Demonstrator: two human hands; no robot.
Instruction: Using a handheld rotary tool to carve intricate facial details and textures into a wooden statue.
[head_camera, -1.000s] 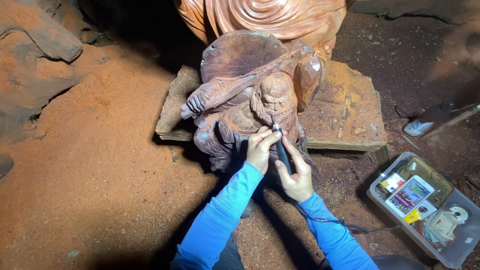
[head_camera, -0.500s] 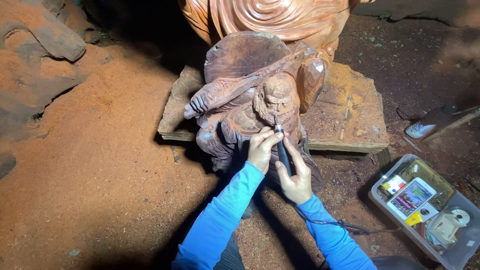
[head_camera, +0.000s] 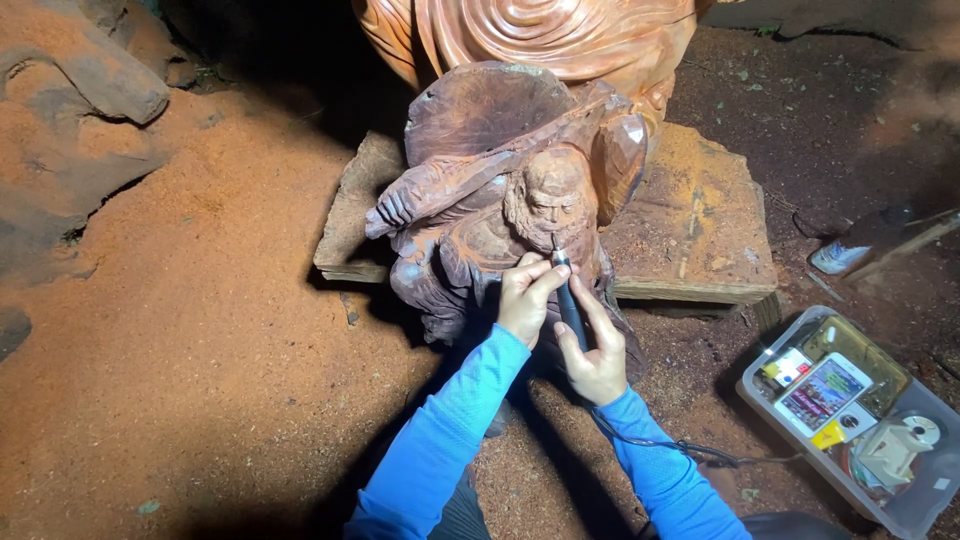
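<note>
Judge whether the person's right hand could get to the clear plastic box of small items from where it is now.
Probably yes: the clear plastic box lies open on the ground on that side, nothing between. But the right hand holds the rotary tool.

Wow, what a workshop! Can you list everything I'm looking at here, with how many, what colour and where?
Carved figure: one, reddish-brown wood, bearded, centre, on the slab.
Wooden slab: one, brown, under and right of the figure.
Large carving: one, orange-brown with swirls, top centre, behind the figure.
Rotary tool: one, dark, pen-shaped, tip at the figure's beard.
Cord: one, black, trailing right across the ground.
Plastic box: one, clear, holding small mixed items, lower right.
Sawdust: reddish, covering the ground at left.
Wood chunks: brown, top left.
Left hand: steadies the tool near its tip, blue sleeve.
Right hand: grips the tool's body, blue sleeve.
</note>
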